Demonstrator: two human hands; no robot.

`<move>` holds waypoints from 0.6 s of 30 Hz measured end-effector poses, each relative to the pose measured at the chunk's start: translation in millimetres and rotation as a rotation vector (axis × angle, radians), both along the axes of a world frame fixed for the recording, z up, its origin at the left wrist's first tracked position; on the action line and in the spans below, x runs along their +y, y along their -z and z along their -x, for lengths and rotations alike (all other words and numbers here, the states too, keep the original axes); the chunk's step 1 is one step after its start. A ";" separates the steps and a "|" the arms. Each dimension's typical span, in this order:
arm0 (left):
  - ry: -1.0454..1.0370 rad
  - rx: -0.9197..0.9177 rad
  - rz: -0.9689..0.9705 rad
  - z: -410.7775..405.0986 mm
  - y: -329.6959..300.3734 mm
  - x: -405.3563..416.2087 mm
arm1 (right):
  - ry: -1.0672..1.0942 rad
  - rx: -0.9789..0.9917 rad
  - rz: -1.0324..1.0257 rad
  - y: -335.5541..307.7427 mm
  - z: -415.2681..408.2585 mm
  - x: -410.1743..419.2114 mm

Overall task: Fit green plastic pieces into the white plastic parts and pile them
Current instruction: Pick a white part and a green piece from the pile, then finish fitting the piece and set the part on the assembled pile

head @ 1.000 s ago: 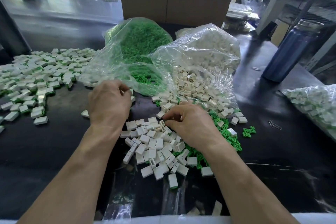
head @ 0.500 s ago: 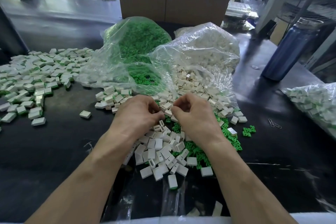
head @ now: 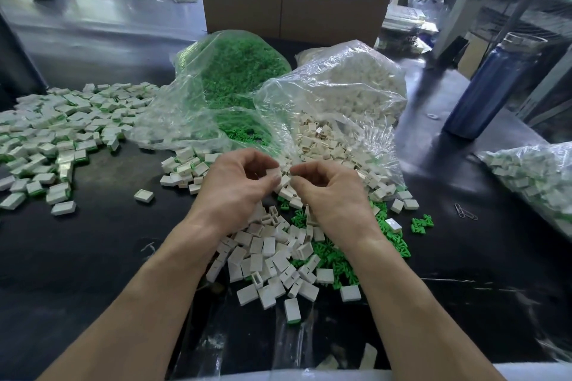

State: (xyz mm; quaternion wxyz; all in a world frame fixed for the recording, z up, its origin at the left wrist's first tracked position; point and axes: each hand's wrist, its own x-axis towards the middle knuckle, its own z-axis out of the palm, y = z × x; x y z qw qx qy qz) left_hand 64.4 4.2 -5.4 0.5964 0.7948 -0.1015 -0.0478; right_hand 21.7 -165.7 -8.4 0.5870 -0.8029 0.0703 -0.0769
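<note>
1. Hands meet at centre, above the heap of loose white parts on the black table.
2. Left hand has its grip curled, thumb and fingers pinching a white part.
3. Right hand has its grip curled tight at the fingertips; what it pinches is too small to tell.
4. Loose green pieces lie under the right wrist, toward 4 o'clock of the heap.
5. Finished pile spreads at 9 o'clock.
6. Bag of green pieces sits at 12 o'clock, bag of white parts at 1 o'clock.
7. Blue bottle stands at 2 o'clock; paper clips lie at 3 o'clock.
</note>
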 end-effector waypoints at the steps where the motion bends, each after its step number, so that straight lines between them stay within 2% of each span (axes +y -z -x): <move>1: -0.002 0.007 0.037 0.2 -0.4 -0.1 | -0.013 0.006 -0.012 -0.5 0.4 0.7; 5: -0.010 0.031 0.122 0.3 -0.3 -0.9 | -0.059 0.004 -0.091 -1.0 1.9 2.9; 9: -0.006 0.045 0.172 1.8 0.5 -2.5 | -0.045 -0.031 -0.032 -0.1 1.4 1.0; 18: 0.042 0.117 0.334 -0.3 -1.1 -3.5 | -0.017 -0.131 -0.130 2.7 -0.4 -1.2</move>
